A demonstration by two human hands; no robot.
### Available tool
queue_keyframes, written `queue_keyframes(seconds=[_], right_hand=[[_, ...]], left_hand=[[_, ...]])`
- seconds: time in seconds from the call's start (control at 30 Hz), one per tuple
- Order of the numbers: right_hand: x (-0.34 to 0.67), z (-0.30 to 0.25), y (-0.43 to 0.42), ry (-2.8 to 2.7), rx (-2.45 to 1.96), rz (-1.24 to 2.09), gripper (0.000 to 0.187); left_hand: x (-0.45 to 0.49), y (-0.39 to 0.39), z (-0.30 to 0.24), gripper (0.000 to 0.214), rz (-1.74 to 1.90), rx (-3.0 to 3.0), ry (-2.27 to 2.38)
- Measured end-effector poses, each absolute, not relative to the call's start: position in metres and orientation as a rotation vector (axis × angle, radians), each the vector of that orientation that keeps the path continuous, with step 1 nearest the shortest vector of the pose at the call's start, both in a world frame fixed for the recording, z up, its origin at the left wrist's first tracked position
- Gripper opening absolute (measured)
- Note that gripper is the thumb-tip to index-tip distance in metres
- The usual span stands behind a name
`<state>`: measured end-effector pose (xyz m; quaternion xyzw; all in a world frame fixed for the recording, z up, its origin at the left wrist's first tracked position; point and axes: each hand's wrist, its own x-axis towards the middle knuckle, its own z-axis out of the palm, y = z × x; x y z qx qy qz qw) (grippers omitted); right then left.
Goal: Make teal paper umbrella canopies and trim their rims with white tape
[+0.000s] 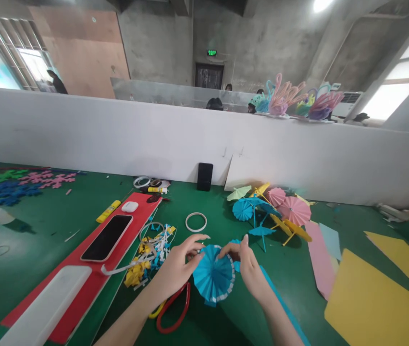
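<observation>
A round, pleated blue paper disc (213,274) with white strips along part of its edge is held above the green table. My left hand (180,262) pinches its upper left edge between thumb and fingers. My right hand (246,269) is closed on the upper right edge, its index finger bent over the pleats and the thumb pointing up. Scissors with red and yellow handles (189,294) lie below my left hand, their blades hidden. Small finished paper umbrellas (294,211) in pink, blue, yellow and green sit beyond my right hand.
Paper scraps (137,274) are heaped at left beside a red board (121,245) carrying a phone (106,238). A white tape ring (187,222) lies ahead. Yellow sheets (373,298) spread at right. A white partition (81,134) closes off the table's far side.
</observation>
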<state>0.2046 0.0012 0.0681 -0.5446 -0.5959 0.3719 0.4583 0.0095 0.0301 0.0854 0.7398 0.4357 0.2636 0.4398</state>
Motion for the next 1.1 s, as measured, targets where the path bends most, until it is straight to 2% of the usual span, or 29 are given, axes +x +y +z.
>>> queue_keyframes(seconds=[0.17,0.43,0.7,0.83,0.93,1.1], right_hand=[[0.21,0.05,0.004,-1.344,-1.345,1.028,0.073],[0.212,0.059,0.011,-1.157,-1.192,1.104,0.038],[0.194,0.067,0.001,-0.977,-0.937,1.49,0.033],[0.187,0.083,-0.003,-0.918,-0.753,1.651,0.031],[0.186,0.091,-0.007,-0.878,-0.672,1.702,0.026],[0.186,0.097,-0.012,-0.847,-0.642,1.718,0.023]], left_hand=[[0.011,0.033,0.051,0.036,0.578,1.816,1.099],[0.017,0.033,0.03,0.034,0.538,1.87,1.13],[0.002,0.019,0.075,0.026,0.739,1.81,1.245],[0.006,0.006,0.109,0.041,0.71,1.712,1.089],[0.012,-0.002,0.125,0.038,0.726,1.642,0.961],[0.022,-0.005,0.13,0.029,0.625,1.799,1.002]])
